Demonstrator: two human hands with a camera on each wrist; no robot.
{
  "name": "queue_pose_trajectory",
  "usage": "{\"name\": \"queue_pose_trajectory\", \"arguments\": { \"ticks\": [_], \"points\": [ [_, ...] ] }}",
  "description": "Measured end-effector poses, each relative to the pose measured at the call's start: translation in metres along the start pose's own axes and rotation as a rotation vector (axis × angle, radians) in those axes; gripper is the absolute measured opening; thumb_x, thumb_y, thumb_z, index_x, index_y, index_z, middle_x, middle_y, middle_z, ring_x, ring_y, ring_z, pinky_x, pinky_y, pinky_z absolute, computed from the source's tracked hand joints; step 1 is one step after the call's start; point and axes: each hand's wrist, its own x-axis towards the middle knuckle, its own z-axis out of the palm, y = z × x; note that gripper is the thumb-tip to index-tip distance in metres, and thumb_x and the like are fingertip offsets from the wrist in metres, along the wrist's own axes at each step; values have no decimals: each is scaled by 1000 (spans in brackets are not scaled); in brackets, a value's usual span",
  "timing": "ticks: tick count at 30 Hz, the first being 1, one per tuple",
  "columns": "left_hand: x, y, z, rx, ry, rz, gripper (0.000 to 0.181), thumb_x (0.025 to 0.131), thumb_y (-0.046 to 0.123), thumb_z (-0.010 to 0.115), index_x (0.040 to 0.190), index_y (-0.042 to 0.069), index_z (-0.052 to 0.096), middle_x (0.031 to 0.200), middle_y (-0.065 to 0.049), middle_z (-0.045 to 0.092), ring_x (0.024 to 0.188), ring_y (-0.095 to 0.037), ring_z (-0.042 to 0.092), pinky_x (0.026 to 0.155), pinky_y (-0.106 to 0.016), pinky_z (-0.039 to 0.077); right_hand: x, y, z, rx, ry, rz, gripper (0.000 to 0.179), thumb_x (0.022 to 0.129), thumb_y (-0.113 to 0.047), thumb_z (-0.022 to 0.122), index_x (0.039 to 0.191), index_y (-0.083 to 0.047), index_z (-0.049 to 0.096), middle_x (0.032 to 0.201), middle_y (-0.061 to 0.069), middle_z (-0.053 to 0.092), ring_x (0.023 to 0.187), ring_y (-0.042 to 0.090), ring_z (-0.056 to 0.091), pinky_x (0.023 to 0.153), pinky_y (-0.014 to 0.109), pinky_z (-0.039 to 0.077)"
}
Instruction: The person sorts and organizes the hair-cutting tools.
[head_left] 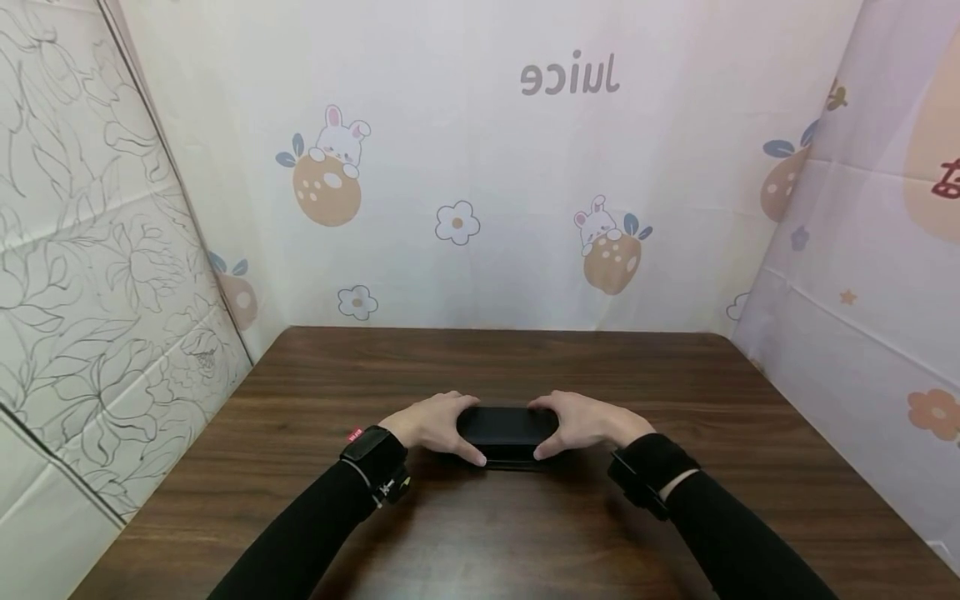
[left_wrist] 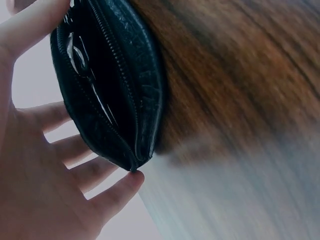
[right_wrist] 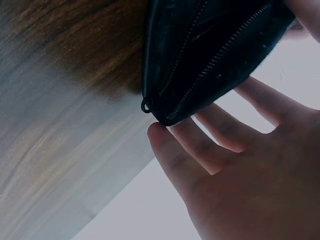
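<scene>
A black zippered pouch [head_left: 507, 427] stands on the table in front of me, long side toward me. Its zip is undone and its mouth gapes in both wrist views. My left hand [head_left: 438, 425] grips the left end, thumb on the near side and fingers behind. Around the right end my right hand [head_left: 585, 421] holds on in the same way. Inside the pouch, the left wrist view shows a thin shiny metal piece [left_wrist: 76, 59], partly in shadow. A small black loop [right_wrist: 146, 105] sits at one corner of the pouch in the right wrist view.
The dark wood-grain table [head_left: 510, 533] spreads around the pouch. Behind it hangs a pale printed curtain [head_left: 465, 150], with a flower-line panel [head_left: 97, 250] on the left and another printed sheet [head_left: 862, 333] on the right. Both wrists wear black bands [head_left: 375, 458].
</scene>
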Motion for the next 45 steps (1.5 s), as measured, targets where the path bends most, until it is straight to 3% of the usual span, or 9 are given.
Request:
{"name": "queue_pose_trajectory", "arguments": {
  "ticks": [6,16,32,45],
  "points": [
    [1,1,4,38,7,-1,97,73,56,88,153,21,46,151,-7,46,139,-32,43,106,-52,42,0,-3,3,-41,-2,13,86,78,-42,86,149,-10,50,135,10,53,116,26,52,99,50,43],
    [1,4,7,96,41,-2,90,76,53,86,152,21,48,142,-6,53,129,-28,50,100,-47,45,-1,-10,10,-152,25,68,86,77,-41,87,151,-18,49,141,10,49,123,29,49,96,54,46],
    [0,11,11,138,25,-11,88,79,48,83,154,20,44,144,-8,50,129,-28,48,100,-44,45,-1,-15,16,-228,45,39,86,77,-38,89,151,-19,49,143,11,51,127,32,48,98,54,46],
    [5,15,15,215,43,21,93,79,56,82,154,17,43,145,-7,51,132,-28,48,108,-46,40,-4,-15,20,-272,83,39,85,77,-38,88,150,-20,50,139,9,53,122,29,51,95,52,47]
  ]
}}
